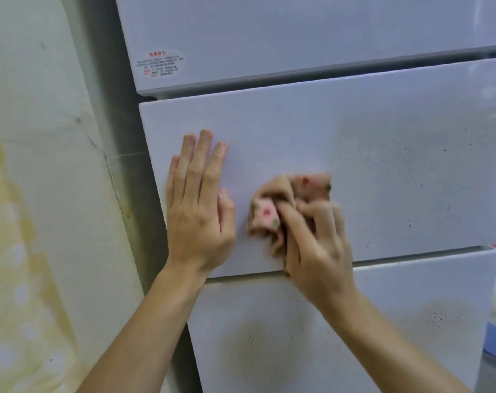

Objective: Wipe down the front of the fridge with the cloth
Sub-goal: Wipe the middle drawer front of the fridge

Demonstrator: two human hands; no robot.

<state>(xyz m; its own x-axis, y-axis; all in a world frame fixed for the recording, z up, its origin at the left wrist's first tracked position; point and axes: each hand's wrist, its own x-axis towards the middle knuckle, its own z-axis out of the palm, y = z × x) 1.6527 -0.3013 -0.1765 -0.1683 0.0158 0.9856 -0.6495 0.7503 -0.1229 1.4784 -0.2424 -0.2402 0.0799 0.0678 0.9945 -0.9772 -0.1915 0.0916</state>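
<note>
Nearest me, my right hand (317, 242) forms the grip: fingers curled and clamped on a bunched pink patterned cloth (265, 214), pressing it against the middle drawer panel (297, 131) of the fridge (326, 336). The hand is blurred. I judge the cloth light, soft and limp, best held as a wad from behind so the palm can push it flat. It has no clear long axis, though the bundle spills up and left of the grip. Left of the grip, my left hand (197, 211) lies flat on the same panel, fingers straight, pointing up. Right of the grip, dark specks (411, 171) dot the panel. Farther up, a sticker (161, 63) sits on the upper door (297, 38).
</note>
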